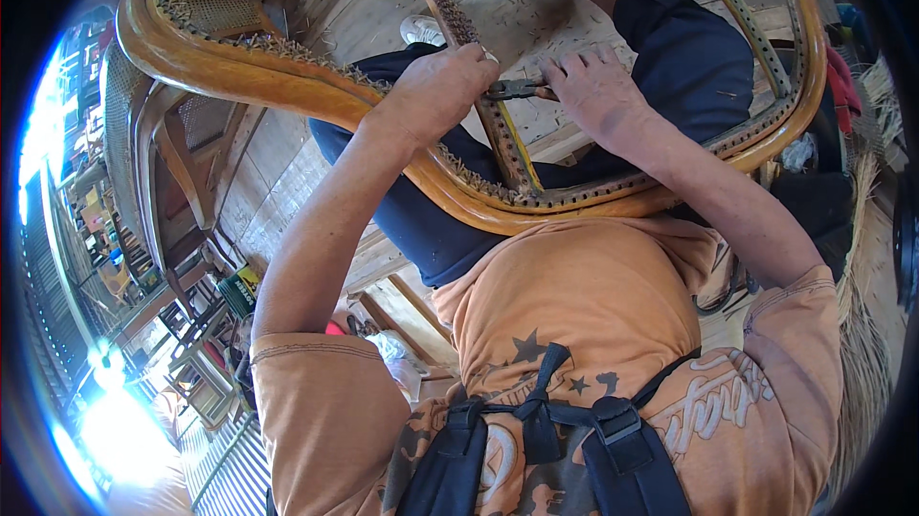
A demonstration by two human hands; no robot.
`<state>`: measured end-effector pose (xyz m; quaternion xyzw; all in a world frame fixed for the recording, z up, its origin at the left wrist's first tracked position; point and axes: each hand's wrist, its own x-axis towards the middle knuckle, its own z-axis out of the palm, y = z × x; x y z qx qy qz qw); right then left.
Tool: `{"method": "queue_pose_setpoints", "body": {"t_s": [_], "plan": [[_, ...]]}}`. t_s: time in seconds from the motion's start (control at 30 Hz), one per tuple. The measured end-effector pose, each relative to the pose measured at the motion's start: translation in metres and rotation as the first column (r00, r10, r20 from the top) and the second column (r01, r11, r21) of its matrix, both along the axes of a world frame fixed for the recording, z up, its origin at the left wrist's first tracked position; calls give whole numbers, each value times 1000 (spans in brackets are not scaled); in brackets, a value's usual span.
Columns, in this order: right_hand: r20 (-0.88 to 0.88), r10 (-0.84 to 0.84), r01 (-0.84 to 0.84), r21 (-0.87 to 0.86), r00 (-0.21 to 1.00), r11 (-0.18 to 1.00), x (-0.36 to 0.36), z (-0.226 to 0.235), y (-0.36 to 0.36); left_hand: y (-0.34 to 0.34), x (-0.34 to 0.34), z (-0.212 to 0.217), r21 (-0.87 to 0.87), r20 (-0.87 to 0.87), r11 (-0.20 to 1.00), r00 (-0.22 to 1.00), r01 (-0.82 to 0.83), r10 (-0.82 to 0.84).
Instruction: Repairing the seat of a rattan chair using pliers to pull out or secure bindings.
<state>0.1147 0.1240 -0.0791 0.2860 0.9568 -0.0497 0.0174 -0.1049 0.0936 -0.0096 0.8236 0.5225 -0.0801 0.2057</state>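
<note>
A curved, varnished wooden chair frame [459, 208] lies across my lap, its inner edge lined with small holes and tufts of cut cane. My left hand [436, 90] is closed over the frame's middle crossbar [505, 147]; its fingertips hide whatever they pinch. Dark pliers [517, 88] lie between my two hands, with the jaws pointing left at the crossbar beside my left fingers. Round the handles of the pliers is my right hand [601, 100], partly curled, its palm side hidden. Cane stubs still stick up along the left rim and the upper crossbar.
Another wooden chair with woven cane [182, 152] stands at the left. Long pale cane strands [862, 229] hang at the right, near a red cloth [842, 85]. Cane scraps litter the plank floor [354, 13]. A clear plastic bag [394, 358] lies at lower left.
</note>
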Motion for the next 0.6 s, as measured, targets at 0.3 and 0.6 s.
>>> {"method": "queue_pose_setpoints", "body": {"t_s": [0.3, 0.6], "plan": [[-7, -73, 69, -266, 997, 962, 1, 15, -6, -9, 2, 11, 33, 2, 999, 1000, -6, 6], [-95, -100, 88, -122, 990, 989, 6, -1, -11, 3, -1, 0, 41, -11, 995, 996, 88, -87]]}}
